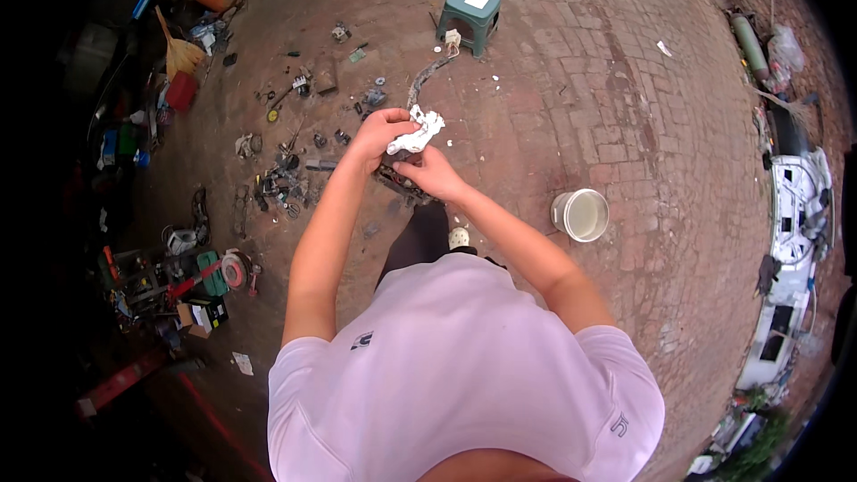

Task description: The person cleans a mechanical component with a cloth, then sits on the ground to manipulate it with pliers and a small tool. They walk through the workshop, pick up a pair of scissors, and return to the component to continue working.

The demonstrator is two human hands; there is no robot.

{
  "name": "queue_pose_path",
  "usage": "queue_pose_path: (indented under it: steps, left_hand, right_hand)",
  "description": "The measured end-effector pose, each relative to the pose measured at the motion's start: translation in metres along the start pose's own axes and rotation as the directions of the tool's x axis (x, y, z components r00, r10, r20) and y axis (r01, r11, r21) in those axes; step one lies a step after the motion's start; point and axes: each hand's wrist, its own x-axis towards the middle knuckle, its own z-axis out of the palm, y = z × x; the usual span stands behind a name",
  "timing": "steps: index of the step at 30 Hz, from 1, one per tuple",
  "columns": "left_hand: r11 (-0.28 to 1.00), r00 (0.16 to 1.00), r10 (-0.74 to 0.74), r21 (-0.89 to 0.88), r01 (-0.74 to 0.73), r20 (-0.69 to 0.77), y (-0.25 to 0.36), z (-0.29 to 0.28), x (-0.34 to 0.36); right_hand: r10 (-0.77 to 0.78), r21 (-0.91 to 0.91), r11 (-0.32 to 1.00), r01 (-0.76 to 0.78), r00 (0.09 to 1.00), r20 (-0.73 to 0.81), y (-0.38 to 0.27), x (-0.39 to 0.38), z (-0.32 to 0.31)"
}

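White bucket (580, 214) holds seemingly pale liquid, apart from hands.

Your hands work a crumpled white cloth rag (417, 134) above rough matt brick paving (607, 107), near a smooth plastic bucket (580, 214) and a matt green plastic stool (473, 13).

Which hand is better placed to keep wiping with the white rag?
Probably the left hand: its fingers close around the white rag. The right hand sits just under the rag, over a dark part, so it seems better placed to steady that.
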Motion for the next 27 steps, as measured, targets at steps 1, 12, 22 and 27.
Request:
queue_pose_path:
  steps: [1,12,22,27]
  left_hand:
    - [0.996,1.000,-0.007,-0.094,0.005,-0.018,0.007,-0.010,0.021]
    - [0.922,0.853,-0.074,-0.361,-0.140,-0.517,0.011,-0.114,0.246]
    - [0.913,0.529,-0.294,-0.398,-0.092,-0.796,0.062,-0.194,0.318]
    - [0.910,0.508,-0.306,-0.404,-0.092,-0.805,0.065,-0.186,0.348]
  right_hand:
    - [-0.120,-0.015,0.993,0.120,0.993,0.011,0.017,0.031,-0.011]
    - [0.258,-0.127,0.676,-0.725,0.395,-0.881,0.156,0.163,-0.360]
    - [0.581,-0.161,0.318,-0.934,0.326,-0.746,0.231,0.273,-0.544]
    - [0.519,-0.391,0.401,-0.828,0.558,-0.648,0.247,0.486,-0.535]
